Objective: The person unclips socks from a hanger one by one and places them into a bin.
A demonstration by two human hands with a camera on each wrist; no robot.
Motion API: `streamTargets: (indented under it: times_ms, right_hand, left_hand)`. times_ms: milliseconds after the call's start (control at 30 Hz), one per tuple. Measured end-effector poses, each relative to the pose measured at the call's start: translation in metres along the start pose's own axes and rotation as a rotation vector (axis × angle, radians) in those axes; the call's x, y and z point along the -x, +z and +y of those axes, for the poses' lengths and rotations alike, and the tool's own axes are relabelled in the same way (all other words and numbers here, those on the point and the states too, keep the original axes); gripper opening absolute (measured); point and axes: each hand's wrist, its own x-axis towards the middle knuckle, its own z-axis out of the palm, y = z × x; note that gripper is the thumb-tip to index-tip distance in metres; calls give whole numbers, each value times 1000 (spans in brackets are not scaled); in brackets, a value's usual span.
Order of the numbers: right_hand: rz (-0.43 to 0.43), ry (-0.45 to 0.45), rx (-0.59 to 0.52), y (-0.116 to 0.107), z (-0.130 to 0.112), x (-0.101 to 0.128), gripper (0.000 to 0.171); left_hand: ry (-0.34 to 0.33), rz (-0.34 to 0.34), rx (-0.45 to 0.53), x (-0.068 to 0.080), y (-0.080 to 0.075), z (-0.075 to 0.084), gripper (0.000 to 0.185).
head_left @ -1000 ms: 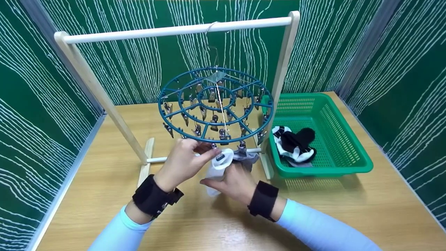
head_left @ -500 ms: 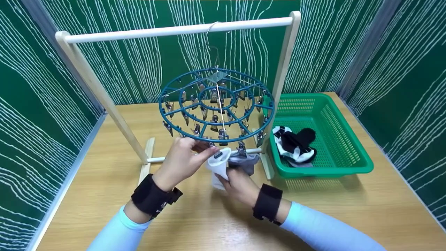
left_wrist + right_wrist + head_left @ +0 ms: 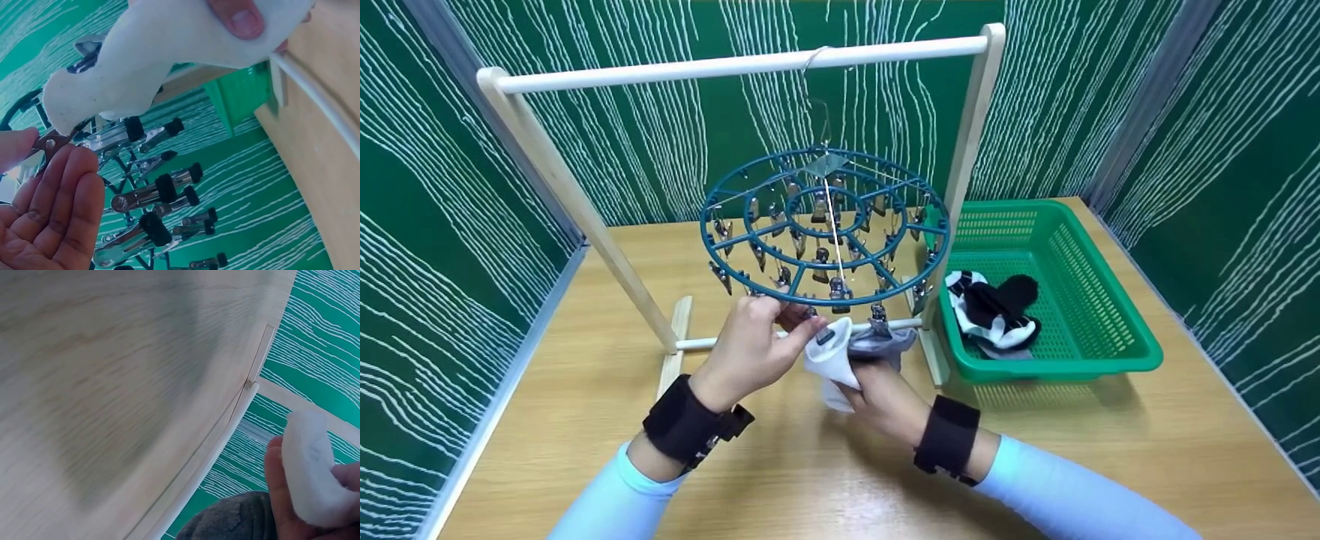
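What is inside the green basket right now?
The green basket holds a small heap of black and white socks near its left side. The rest of its floor shows bare mesh; anything beneath the heap is covered.

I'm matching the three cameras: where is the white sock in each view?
Head: white sock at centre, below the round clip hanger.
Left wrist: fills the top, its tip at a clip.
Right wrist: lower right corner, held by fingers.
Shared landmark: the white rod.
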Motion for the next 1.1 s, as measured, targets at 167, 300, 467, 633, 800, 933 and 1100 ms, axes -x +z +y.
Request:
streamTargets:
  times_ms: [167,300,467,633,800,933,1100]
  right_hand:
    - [14,-21,25,-1,1,2,24]
    - [-1,-9,35,-3,2,4,21]
    - [-2,-40,100,-8,7,8,9]
    - [-8,-54,133,-16,12,13,8]
    - [-8,-56,56,-24,14,17,31]
    - [-43,-36,36,-31,15,22,35]
    - [-105,10,54,-44,15,29,37]
  left_hand:
    - [45,22,-8,0,0,-1,8]
    - [59,32,-17,1,0,-1,7]
    - [65,45,-18,0,-1,-2,7]
    - [80,55,-9,0,-2,-1,6]
    - [57,54,-4,1,-2,-2,7]
    - [46,55,-5,1,-3,-2,7]
    - [18,42,2,1,-3,-1,8]
